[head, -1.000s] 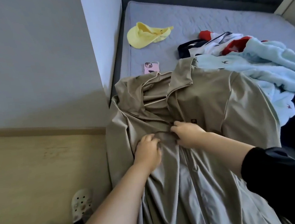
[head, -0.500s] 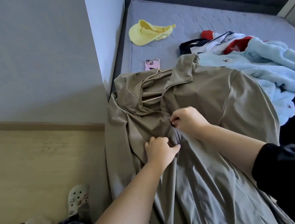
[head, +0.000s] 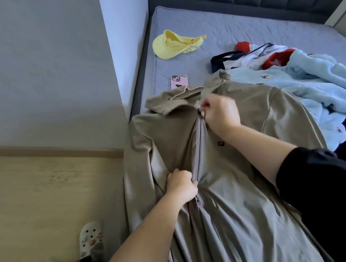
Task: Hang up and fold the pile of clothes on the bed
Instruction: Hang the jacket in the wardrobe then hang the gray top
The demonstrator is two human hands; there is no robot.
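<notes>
Item under handling: a long taupe zip-front jacket (head: pixel 234 177), lying front-up on the grey quilted mattress of the bed (head: pixel 242 24), collar toward the headboard and lower part draped over the near edge toward the person. The left hand (head: pixel 182 184) has its fingers (head: pixel 187 174) clenched on a bunch of cloth just left of the zip (head: pixel 198 145) at mid-chest. The right hand (head: pixel 222 115) is at the collar end of the zip, thumb and forefinger pinching there; the pull itself is blurred and cannot be made out. The zip runs closed between the two hands. A small dark logo patch (head: pixel 221 143) sits just right of it. Touching the jacket's right shoulder is a light blue fleece garment (head: pixel 314 85), with a red, white and navy garment (head: pixel 266 57) behind it, both unfolded. Also on the mattress: a yellow sun visor cap (head: pixel 173 47) and a pink-cased phone (head: pixel 178 81) just beyond the collar. A white perforated clog (head: pixel 90 237) stands on the wooden floor (head: pixel 37 195)
</notes>
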